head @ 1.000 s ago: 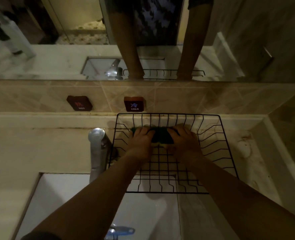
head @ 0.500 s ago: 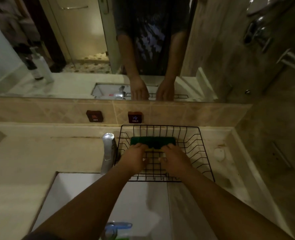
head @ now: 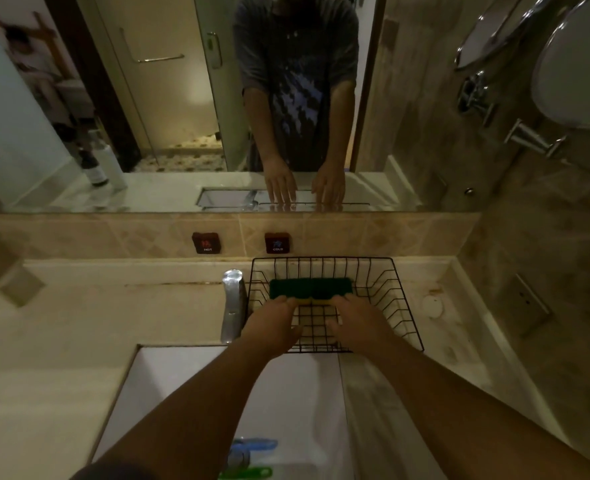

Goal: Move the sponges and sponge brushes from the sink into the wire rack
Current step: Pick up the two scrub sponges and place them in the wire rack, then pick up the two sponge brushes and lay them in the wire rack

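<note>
Two green-topped yellow sponges [head: 310, 288] lie side by side at the back of the black wire rack [head: 404, 306], which sits on the counter behind the sink. Both my hands reach into the rack just in front of them. My left hand [head: 272, 329] and my right hand [head: 361, 327] are palm down with fingers loosely apart, fingertips at the sponges' yellow near edge, holding nothing. In the white sink [head: 182, 393] near the bottom edge lie a blue-handled sponge brush [head: 253, 445] and a green one [head: 248, 473], partly cut off.
A chrome faucet [head: 233, 304] stands just left of the rack. HOT [head: 207, 242] and COLD [head: 278, 242] buttons are on the tiled backsplash below a mirror. A small round white object [head: 432, 306] lies on the counter right of the rack. A wall closes the right side.
My hands were pressed on the sponges at the rack's back. They have let go and drawn back toward me, leaving the sponges uncovered. The view has also pulled back and tilted up.
</note>
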### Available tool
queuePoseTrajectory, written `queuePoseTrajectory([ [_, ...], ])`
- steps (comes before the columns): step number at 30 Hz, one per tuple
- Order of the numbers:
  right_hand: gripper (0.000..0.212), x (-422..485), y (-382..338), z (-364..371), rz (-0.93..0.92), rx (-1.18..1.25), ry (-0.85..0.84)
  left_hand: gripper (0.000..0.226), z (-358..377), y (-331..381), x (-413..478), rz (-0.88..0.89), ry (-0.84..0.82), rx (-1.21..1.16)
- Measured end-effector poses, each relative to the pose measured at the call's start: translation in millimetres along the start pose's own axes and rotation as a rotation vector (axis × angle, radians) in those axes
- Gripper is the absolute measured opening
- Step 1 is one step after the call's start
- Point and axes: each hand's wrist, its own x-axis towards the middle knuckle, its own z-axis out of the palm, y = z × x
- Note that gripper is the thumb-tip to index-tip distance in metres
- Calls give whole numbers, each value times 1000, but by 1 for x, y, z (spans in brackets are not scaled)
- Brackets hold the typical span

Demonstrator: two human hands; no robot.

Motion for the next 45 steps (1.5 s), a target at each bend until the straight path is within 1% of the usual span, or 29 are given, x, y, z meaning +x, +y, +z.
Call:
queuePoseTrajectory([
  [3,32,-5,-6,8,-33,51,37,51,0,-3,-8,-7,6,-31],
  [7,16,-16,-14,22,-77,118,111,46,-1,-11,-25,-7,-4,-59],
  [11,19,-28,-24,30,-109,117,106,41,1,-22,-43,19,1,-72],
  [13,20,-36,-34,38,-97,112,92,37,2,-29,-52,27,-19,-51],
  [15,26,-48,-44,49,-67,113,82,35,5,-37,-60,30,-44,-24],
  [18,36,-64,-59,65,-12,112,16,36,8,-54,-73,37,-91,-33],
  [21,40,-79,-82,84,27,123,-93,42,10,-78,-90,31,-151,-39],
  [24,44,-92,-111,103,70,101,-162,41,10,-104,-108,59,-209,-35],
  [29,40,-114,-149,133,131,150,-211,35,11,-143,-143,108,-254,-19],
  [33,41,-131,-165,153,192,133,-298,34,15,-164,-164,88,-293,-30],
  [35,41,-141,-171,162,198,105,-345,36,19,-174,-176,80,-315,-30],
  [38,42,-151,-179,173,181,91,-354,38,26,-184,-190,57,-303,-73],
  [41,44,-153,-185,180,182,94,-369,36,29,-189,-194,42,-309,-102],
  [45,48,-156,-187,194,141,76,-411,36,42,-197,-200,2,-334,-90],
])
